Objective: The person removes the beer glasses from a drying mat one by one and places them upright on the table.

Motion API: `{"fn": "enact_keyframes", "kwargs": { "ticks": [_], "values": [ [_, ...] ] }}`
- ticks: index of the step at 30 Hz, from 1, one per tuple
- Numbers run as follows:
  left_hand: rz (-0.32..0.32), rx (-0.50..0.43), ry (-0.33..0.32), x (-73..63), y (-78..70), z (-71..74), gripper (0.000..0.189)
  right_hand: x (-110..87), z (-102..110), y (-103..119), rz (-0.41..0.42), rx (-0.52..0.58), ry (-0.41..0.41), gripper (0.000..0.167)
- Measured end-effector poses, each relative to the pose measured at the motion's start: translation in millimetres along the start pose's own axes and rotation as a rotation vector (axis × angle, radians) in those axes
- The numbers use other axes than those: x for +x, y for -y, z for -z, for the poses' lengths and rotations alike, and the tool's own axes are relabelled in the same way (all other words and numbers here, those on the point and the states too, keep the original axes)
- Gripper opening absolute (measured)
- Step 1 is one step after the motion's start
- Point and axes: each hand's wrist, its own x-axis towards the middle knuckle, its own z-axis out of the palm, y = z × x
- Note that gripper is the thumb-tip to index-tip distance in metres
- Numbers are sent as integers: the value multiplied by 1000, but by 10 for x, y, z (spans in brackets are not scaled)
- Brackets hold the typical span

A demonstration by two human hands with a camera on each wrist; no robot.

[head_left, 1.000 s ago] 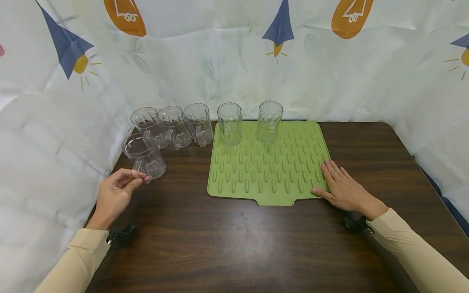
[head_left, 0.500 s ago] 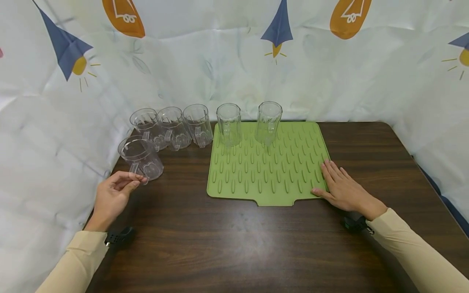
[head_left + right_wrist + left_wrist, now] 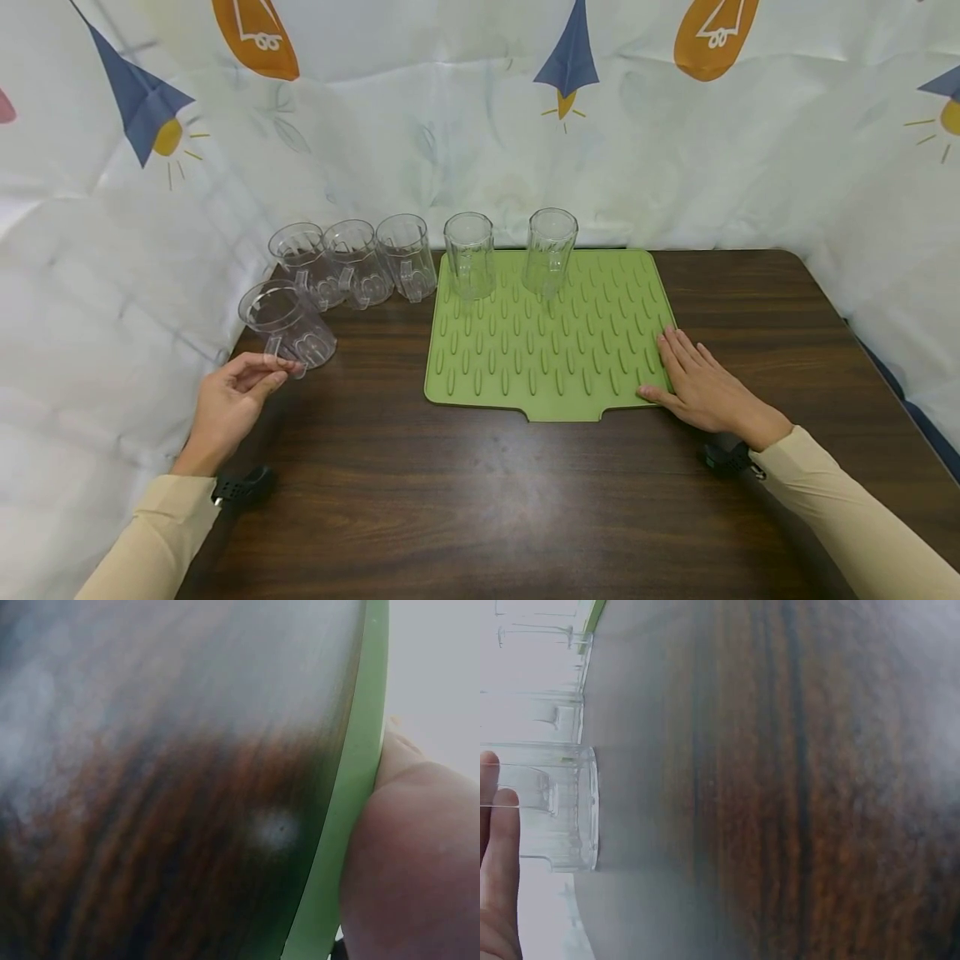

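Observation:
A clear glass mug (image 3: 296, 329) stands at the left of the table, nearest the person among the mugs on that side. My left hand (image 3: 234, 400) pinches its handle between thumb and fingers. In the left wrist view, two fingers (image 3: 502, 832) overlap the handle of this mug (image 3: 574, 817), whose base is close to the tabletop. My right hand (image 3: 705, 383) lies flat, fingers spread, on the right edge of a green ridged mat (image 3: 555, 358). Up close in the right wrist view, the thumb (image 3: 412, 855) rests along the green mat edge (image 3: 352, 780).
Three more clear mugs, a left one (image 3: 311, 271), a middle one (image 3: 360, 267) and a right one (image 3: 408, 262), line the back left. Two clear glasses, one left (image 3: 470, 258) and one right (image 3: 551, 254), stand on the mat's rear. A printed curtain (image 3: 480, 125) hangs behind the dark wooden table (image 3: 450, 500).
The mug in my left hand has shifted slightly to the left, its rim most, and the hand has moved a little with it. My right hand has stayed in place on the mat.

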Motion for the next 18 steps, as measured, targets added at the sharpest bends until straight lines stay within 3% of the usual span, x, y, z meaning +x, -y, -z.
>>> {"fn": "enact_keyframes", "kwargs": {
  "ticks": [6,12,18],
  "values": [
    [28,61,-19,-15,-40,19,21,-8,-1,0,8,-1,-11,98],
    [57,-83,-77,-44,-74,51,27,-2,2,6,8,-9,-5,98],
    [58,-227,-189,-36,-222,77,32,1,15,9,9,-3,4,99]
  ]
}}
